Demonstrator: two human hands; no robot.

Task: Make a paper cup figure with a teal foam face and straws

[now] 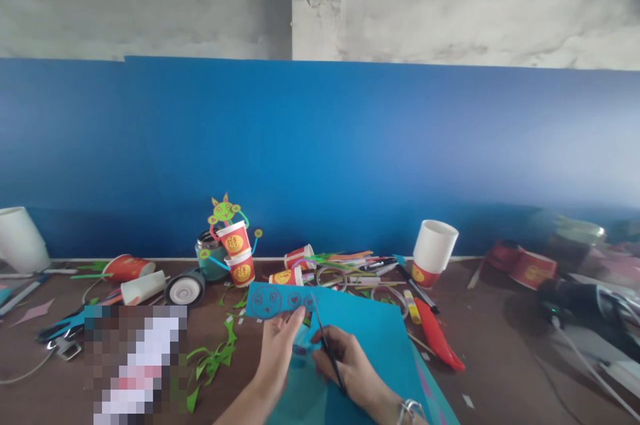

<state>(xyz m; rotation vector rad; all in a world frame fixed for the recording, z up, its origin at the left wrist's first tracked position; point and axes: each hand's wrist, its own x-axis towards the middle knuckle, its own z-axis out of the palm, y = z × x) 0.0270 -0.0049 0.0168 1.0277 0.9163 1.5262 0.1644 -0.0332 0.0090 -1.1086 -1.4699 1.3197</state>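
Observation:
My left hand [281,338] pinches the lower edge of a blue paper strip [266,298] with a face and small round shapes drawn on it in dark lines. In my right hand [345,361] is a pair of dark scissors [331,351], its blades pointing up at the right end of the drawn shapes. Beneath both hands lies a larger blue sheet [373,331]. Whether the strip is joined to that sheet is hard to tell. A bracelet is on my right wrist.
Stacked red cups [243,269] with a green paper figure stand behind my left hand. Green scraps [213,361] lie at left. Pens, straws and a glue stick [412,307] are behind the sheet; a red pouch [439,338] and white cups [434,248] stand right.

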